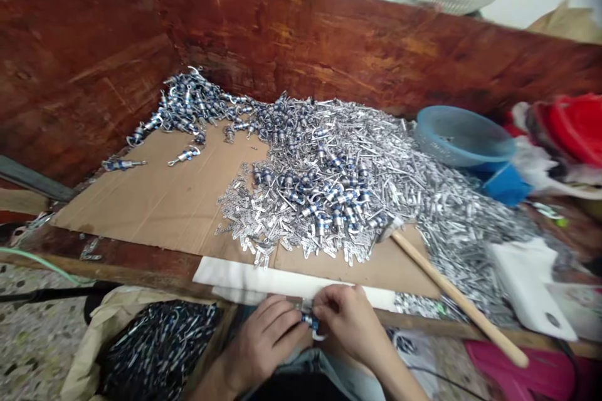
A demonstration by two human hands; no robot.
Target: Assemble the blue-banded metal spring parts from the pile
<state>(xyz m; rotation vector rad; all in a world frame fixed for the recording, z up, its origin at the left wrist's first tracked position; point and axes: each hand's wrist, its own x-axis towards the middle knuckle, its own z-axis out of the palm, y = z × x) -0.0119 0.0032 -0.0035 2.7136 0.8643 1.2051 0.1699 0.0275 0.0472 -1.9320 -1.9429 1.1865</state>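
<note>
Nearest: pinching blue-and-silver fitting with curled fingers of left hand and right hand; cannot tell exact grip, partly hidden. Could slip from loose pinch, dropping toward lap or sack at left. Next: white strip along surface. Farther right: hammer with handle past edge; could get knocked by forearm. Beyond: loose metal plates beside piled fittings, easily mixed by careless reach.
</note>
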